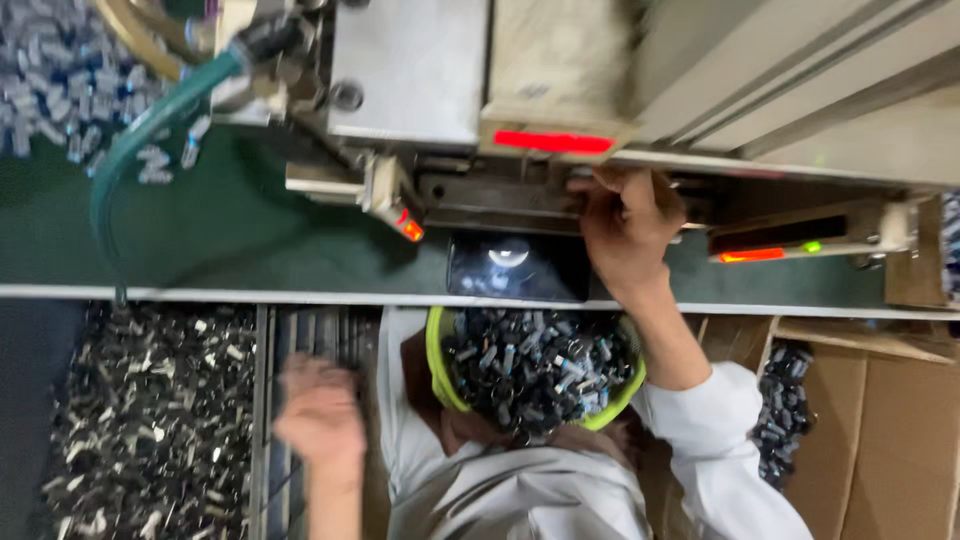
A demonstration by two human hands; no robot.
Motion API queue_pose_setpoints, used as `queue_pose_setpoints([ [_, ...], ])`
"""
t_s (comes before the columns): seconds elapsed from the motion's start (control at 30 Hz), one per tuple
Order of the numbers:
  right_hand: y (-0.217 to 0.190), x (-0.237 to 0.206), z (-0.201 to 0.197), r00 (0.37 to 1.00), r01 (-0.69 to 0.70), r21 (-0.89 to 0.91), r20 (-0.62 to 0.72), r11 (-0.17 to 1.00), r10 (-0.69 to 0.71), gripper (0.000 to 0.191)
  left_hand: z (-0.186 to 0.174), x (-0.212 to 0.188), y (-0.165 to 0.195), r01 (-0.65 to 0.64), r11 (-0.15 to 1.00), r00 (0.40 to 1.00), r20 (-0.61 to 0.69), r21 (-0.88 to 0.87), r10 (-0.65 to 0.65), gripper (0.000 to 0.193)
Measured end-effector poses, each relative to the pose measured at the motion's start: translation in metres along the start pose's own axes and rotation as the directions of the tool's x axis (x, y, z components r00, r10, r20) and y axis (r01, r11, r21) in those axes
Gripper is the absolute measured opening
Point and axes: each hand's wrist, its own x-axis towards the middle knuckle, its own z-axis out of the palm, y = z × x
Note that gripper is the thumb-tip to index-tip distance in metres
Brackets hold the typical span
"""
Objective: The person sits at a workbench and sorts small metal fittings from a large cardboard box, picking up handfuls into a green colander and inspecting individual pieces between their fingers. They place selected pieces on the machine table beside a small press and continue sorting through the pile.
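While my right hand (625, 235) reaches into the slot (500, 195) under the machine (410, 70), I judge it best to feed one part straight in and keep the fingers off the moving tooling. If this hand holds a part, I cannot tell; the fingertips are hidden in the slot. My left hand (320, 415) is blurred, seemingly empty, above the scrap bin (150, 420). In my lap, the green bowl (432, 350) of small dark parts (535, 365) waits. The box (880, 430) is cut off.
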Motion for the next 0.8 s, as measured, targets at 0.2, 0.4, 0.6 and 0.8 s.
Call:
queue_pose_setpoints([
  [0.2, -0.007, 0.017, -0.007, 0.97, -0.122, 0.123, 0.223, 0.985, 0.093, 0.033, 0.052, -0.044, -0.074, 0.019, 0.118, 0.989, -0.001, 0.993, -0.149, 0.013],
  [0.4, -0.042, -0.013, -0.03, 0.977, -0.149, 0.147, 0.172, 0.978, 0.124, 0.018, 0.102, -0.007, -0.12, -0.459, -0.07, 0.834, 0.402, 0.886, -0.377, 0.014],
  [0.6, -0.067, -0.136, -0.031, 0.906, -0.301, -0.015, 0.308, 0.954, 0.291, 0.02, 0.112, 0.002, -0.142, -0.596, -0.282, 0.748, 0.393, 0.752, -0.535, 0.035],
  [0.8, -0.058, -0.153, -0.017, 0.816, -0.358, -0.028, 0.477, 0.934, 0.327, 0.034, 0.099, 0.001, -0.144, -0.668, -0.27, 0.698, 0.458, 0.694, -0.551, 0.047],
])
